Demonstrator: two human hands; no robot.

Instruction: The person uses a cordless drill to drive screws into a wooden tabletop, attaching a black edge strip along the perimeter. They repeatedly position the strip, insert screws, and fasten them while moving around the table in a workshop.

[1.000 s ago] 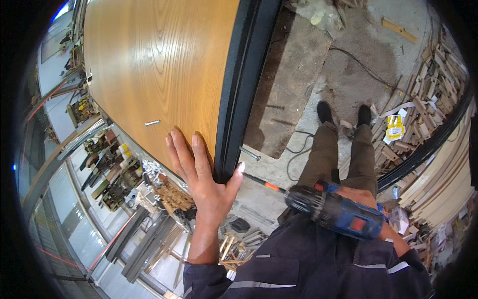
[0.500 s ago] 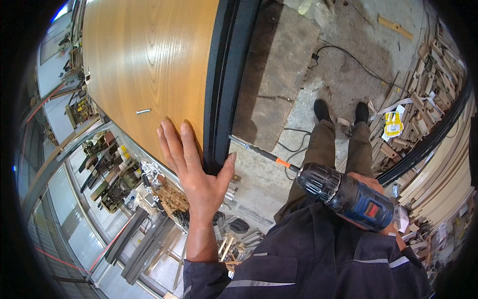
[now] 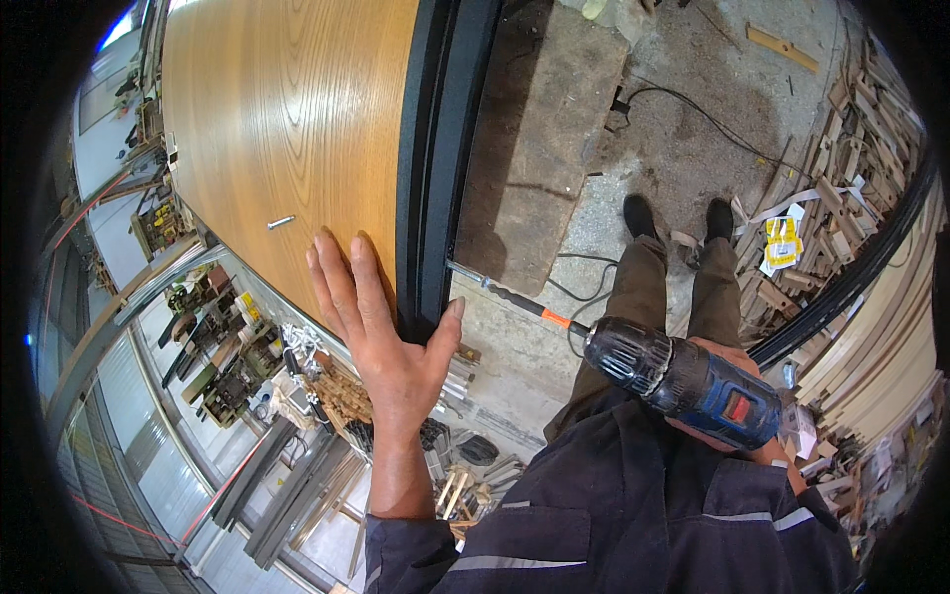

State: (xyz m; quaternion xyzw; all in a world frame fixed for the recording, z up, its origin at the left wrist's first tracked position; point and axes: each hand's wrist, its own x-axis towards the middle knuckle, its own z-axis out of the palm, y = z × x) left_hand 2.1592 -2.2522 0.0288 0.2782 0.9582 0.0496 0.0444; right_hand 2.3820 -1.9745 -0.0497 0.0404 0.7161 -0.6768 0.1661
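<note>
My left hand point(image 3: 388, 356) lies with spread fingers on the near corner of a wood-grain door panel point(image 3: 287, 119), its thumb against the black frame point(image 3: 427, 198) along the panel's right edge. A loose screw point(image 3: 281, 223) rests on the panel just beyond the fingertips. In my right hand point(image 3: 727, 361) is a blue and black cordless drill point(image 3: 683, 381), gripped from behind so that most fingers are hidden. Its long driver bit point(image 3: 539, 310), with an orange band, points left. The bit's tip meets a screw point(image 3: 469, 273) at the frame's outer side.
Wood offcuts point(image 3: 841, 208) are heaped at the right, with a yellow and white packet point(image 3: 782, 243) on them. A black cable point(image 3: 712, 124) crosses the concrete floor beside a brown board point(image 3: 544, 148). Machines point(image 3: 213, 346) and dark bars point(image 3: 287, 485) stand at the left.
The panel and frame have shifted slightly left in view. The drill and bit also sit a little further left, with the bit still at the frame's side. My left hand stays flat on the panel.
</note>
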